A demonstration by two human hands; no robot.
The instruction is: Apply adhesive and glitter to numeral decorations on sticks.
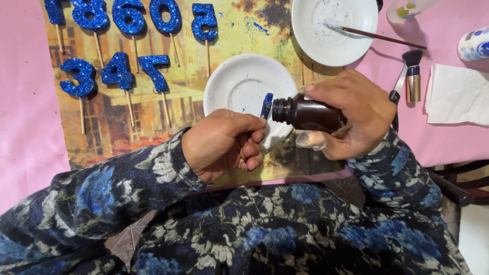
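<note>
My right hand grips a small dark brown bottle, tipped on its side with the open mouth pointing left. My left hand is closed around a small blue glittered piece, holding it right at the bottle's mouth. Both are above a white saucer that carries blue specks. Most of the piece's stick is hidden inside my fingers.
Several blue glitter number shapes on wooden sticks lie on a printed paper sheet to the left. A second white saucer with a thin brush sits behind. A makeup-style brush, white napkin and pink tablecloth lie around.
</note>
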